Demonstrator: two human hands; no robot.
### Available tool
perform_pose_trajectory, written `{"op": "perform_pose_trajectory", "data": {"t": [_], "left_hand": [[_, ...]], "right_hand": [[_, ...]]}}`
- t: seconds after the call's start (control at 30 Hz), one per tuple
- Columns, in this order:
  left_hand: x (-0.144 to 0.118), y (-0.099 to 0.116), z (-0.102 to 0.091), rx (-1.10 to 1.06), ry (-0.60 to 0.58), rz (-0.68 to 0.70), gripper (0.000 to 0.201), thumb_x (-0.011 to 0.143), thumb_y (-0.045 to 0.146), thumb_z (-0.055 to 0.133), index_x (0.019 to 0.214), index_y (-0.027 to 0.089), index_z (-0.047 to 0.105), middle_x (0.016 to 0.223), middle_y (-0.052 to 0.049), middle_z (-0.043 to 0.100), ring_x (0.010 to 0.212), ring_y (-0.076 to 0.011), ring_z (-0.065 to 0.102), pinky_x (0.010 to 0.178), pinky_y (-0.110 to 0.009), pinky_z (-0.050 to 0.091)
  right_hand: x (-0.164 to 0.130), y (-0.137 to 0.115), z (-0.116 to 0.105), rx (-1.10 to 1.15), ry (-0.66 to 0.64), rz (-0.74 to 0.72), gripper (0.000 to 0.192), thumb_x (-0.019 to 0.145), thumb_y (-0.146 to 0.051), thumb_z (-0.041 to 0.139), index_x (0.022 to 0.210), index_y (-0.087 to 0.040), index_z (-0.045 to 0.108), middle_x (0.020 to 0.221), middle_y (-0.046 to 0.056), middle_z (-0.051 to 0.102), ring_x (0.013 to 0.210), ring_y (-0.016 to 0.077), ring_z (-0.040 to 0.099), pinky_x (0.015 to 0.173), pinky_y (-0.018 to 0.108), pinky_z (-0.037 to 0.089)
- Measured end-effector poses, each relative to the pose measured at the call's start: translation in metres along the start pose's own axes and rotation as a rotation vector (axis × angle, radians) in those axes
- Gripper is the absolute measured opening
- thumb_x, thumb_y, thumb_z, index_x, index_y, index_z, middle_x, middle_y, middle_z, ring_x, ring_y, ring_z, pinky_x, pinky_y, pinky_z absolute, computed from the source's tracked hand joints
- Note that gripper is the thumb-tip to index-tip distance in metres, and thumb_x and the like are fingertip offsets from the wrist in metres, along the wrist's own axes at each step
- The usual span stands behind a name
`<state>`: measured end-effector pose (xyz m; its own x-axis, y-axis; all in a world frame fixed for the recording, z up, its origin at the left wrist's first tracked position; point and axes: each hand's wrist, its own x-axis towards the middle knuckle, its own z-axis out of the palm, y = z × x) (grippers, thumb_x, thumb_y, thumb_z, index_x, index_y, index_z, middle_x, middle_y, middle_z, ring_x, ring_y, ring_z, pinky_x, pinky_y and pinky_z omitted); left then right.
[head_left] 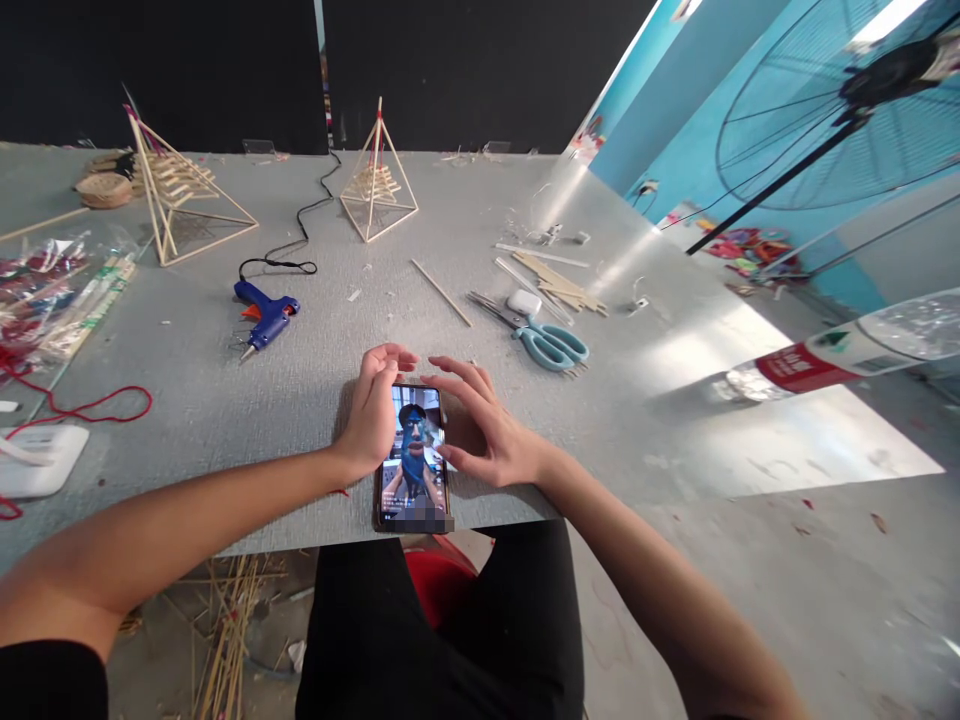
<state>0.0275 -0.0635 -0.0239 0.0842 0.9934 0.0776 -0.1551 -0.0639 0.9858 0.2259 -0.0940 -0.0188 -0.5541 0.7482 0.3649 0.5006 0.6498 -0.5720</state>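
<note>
A phone (412, 450) with a lit screen showing a picture of a person lies near the front edge of the grey table. Along its upper left side rests my left hand (371, 408), fingers bent loosely and reaching past the phone's top corner. My right hand (491, 425) is at the right side, thumb tip by the phone's edge and fingers spread over the tabletop. Neither hand lifts the phone. Beyond my right hand lie scissors (551, 345) with light blue handles and a small white case (523, 302).
A blue glue gun (270, 315) with a black cord lies ahead left. Two stick pyramid frames (375, 190) stand at the back. Loose wooden sticks (555, 280) lie right of centre. A plastic bottle (840, 350) is at right, a white power strip (45, 460) at left.
</note>
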Motion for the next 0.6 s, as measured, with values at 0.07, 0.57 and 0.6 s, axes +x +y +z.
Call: {"op": "perform_pose_trajectory", "data": {"t": [0.07, 0.57, 0.6], "left_hand": [[-0.0002, 0.0001, -0.0001, -0.006, 0.003, -0.011, 0.023, 0.100, 0.040, 0.041, 0.109, 0.025, 0.055, 0.117, -0.007, 0.068, 0.115, -0.0201, 0.062, 0.109, -0.040, 0.046], [0.0024, -0.0040, -0.0013, -0.002, 0.000, -0.004, 0.025, 0.099, 0.043, 0.041, 0.111, 0.025, 0.056, 0.117, -0.006, 0.068, 0.112, -0.0191, 0.062, 0.106, -0.038, 0.046], [0.0024, -0.0047, -0.0012, -0.003, 0.001, -0.002, 0.025, 0.099, 0.043, 0.042, 0.111, 0.025, 0.056, 0.116, -0.006, 0.068, 0.111, -0.0190, 0.063, 0.105, -0.038, 0.046]], "right_hand": [[-0.0003, -0.0001, 0.0002, -0.014, -0.049, 0.000, 0.079, 0.091, -0.047, 0.066, 0.161, -0.027, 0.034, 0.168, 0.016, 0.031, 0.157, 0.0408, 0.028, 0.127, 0.066, 0.027], [-0.0020, 0.0016, -0.0009, 0.063, 0.084, -0.002, 0.056, 0.099, -0.047, 0.052, 0.152, -0.026, 0.047, 0.161, 0.015, 0.045, 0.149, 0.0357, 0.044, 0.124, 0.062, 0.034], [0.0000, 0.0030, -0.0010, 0.066, 0.120, 0.008, 0.050, 0.100, -0.046, 0.050, 0.147, -0.027, 0.051, 0.157, 0.014, 0.051, 0.146, 0.0350, 0.048, 0.122, 0.061, 0.036]]}}
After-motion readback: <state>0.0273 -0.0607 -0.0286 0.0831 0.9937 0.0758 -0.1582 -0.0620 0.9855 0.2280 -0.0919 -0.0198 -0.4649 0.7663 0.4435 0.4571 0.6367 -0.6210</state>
